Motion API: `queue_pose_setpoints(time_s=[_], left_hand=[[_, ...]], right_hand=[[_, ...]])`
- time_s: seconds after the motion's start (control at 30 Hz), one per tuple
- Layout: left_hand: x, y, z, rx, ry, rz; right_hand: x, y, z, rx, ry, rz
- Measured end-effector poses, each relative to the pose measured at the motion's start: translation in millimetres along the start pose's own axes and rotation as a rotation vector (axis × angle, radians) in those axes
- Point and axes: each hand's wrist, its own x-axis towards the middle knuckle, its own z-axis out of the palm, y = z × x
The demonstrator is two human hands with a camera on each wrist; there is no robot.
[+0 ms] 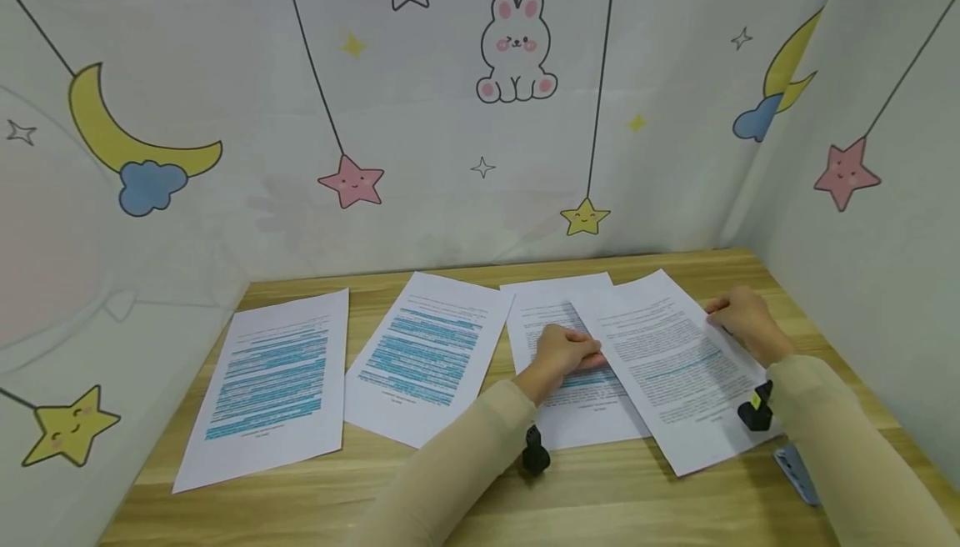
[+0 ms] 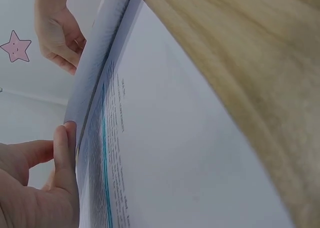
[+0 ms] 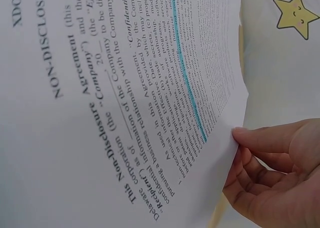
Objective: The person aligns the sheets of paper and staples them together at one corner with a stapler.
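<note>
A printed sheet of paper (image 1: 675, 363), with one line highlighted in blue, is held tilted at the right of the table. My right hand (image 1: 746, 323) pinches its right edge between thumb and fingers, the thumb on the printed face in the right wrist view. At the opposite edge, my left hand (image 1: 561, 355) holds the sheet by its fingertips. Beneath it lies another printed sheet (image 1: 555, 422), partly covered by the raised one and by my left hand. The right wrist view shows the heading "NON-DISCLOSURE" on the held page (image 3: 30, 138).
Two sheets with many blue-highlighted lines, one far left (image 1: 273, 380) and one left of centre (image 1: 427, 355), lie on the wooden table (image 1: 615, 497). A blue stapler-like object (image 1: 797, 474) is partly hidden by my right forearm. A patterned curtain (image 1: 450, 113) hangs behind.
</note>
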Motion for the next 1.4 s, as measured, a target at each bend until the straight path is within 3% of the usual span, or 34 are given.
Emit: queue_pose_setpoints(time_s=[0.53,0.7,1.0,1.23,1.4], left_hand=[[0.3,1.6,-25.8,0.054,0.042,0.018],[0.1,0.9,-34.6,0.07,0.029,0.027],[-7.7,4.4,-48.2,0.043,-0.02,0.054],[-11.9,10.1,-58.7,0.141,0.015,0.046],[-15.4,12.5,-65.6,0.161,0.033,0.027]], right_hand=[[-10.1,-18.6,1.8,-0.066,-0.063,-0.089],[-15.1,-25.4,6.5,-0.072,-0.069,-0.122],[-18.7,-26.4,13.4,-0.034,-0.095,-0.097],[-25.8,-35.9,16.7,0.022,-0.082,-0.126],[-33.3,-40.8,19.1,0.068,-0.081,-0.132]])
